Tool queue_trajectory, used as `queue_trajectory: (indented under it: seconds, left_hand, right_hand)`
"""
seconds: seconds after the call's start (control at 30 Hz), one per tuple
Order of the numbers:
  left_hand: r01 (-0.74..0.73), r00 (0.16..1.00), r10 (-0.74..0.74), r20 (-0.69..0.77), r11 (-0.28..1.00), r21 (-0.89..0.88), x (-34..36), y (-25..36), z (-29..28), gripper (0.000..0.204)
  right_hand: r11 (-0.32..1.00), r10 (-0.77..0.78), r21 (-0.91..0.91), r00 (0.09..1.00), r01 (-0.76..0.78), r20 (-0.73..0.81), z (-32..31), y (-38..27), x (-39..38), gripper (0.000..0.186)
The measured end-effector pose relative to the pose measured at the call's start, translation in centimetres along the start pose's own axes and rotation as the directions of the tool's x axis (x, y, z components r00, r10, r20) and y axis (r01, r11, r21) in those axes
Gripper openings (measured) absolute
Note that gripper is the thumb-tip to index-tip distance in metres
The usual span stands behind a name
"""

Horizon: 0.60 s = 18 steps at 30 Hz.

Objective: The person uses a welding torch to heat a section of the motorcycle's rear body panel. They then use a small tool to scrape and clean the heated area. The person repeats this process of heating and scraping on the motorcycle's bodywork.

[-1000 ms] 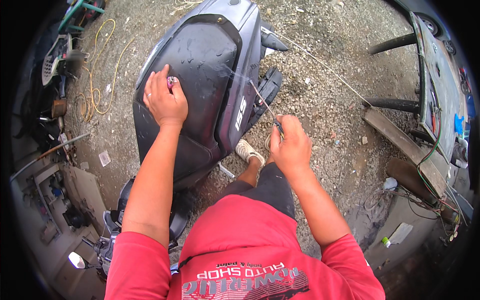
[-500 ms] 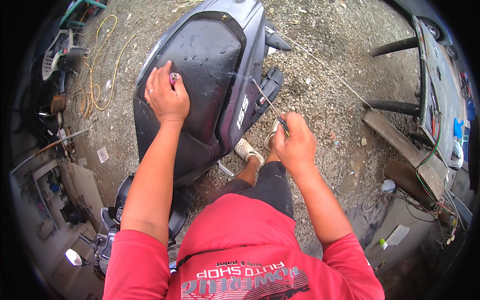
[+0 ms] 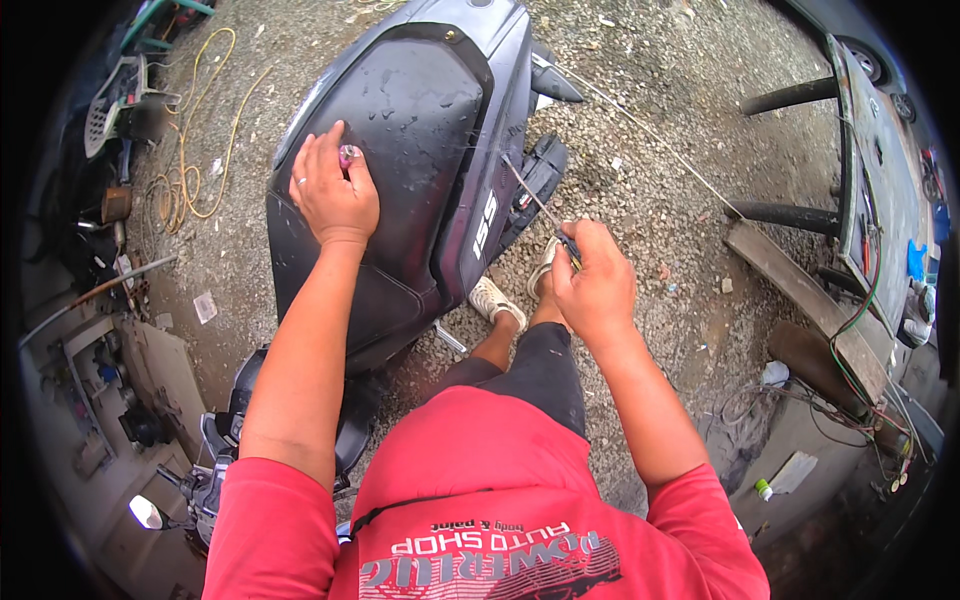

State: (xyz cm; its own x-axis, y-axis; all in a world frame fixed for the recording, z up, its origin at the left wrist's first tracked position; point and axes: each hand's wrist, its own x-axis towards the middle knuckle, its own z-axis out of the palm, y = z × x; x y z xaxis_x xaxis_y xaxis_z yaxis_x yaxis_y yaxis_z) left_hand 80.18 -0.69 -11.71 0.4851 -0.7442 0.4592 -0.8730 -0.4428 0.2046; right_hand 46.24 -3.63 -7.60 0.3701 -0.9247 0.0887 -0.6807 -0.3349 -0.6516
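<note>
My left hand lies on the black seat of a motorcycle, with a small pink lighter held between thumb and forefinger. In my right hand is a screwdriver, gripped by its dark handle with a yellow part showing. Its long thin shaft points up and left, and the tip is at the dark side panel beside the seat. Whether the tip touches the panel I cannot tell. A faint wisp of smoke hangs near the tip. Water drops dot the seat.
Gravel surrounds the motorcycle, and my feet in light clogs stand close beside it. At the right are a metal-legged table, a wooden plank and tangled cables. A yellow cord lies at the far left.
The smoke by the screwdriver tip has thinned. My right hand has shifted very slightly to the right; my left hand stays put on the seat.
</note>
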Motion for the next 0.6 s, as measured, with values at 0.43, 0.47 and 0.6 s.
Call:
queue_trajectory:
  seconds: [0.43, 0.47, 0.6]
  left_hand:
    - [-0.002, 1.000, 0.002, -0.001, 1.000, -0.003, -0.12, -0.06, 0.01, 0.043]
    - [-0.003, 1.000, 0.003, -0.003, 1.000, -0.001, -0.02, -0.12, 0.00, 0.043]
    - [0.003, 1.000, -0.003, -0.002, 1.000, -0.007, -0.09, 0.04, 0.00, 0.043]
  right_hand:
    - [1.000, 0.004, -0.004, 1.000, -0.004, 0.000, -0.30, 0.14, 0.34, 0.025]
    - [1.000, 0.002, -0.007, 1.000, -0.002, 0.004, -0.29, 0.12, 0.36, 0.025]
    - [1.000, -0.001, -0.011, 1.000, 0.001, 0.003, -0.26, 0.30, 0.08, 0.025]
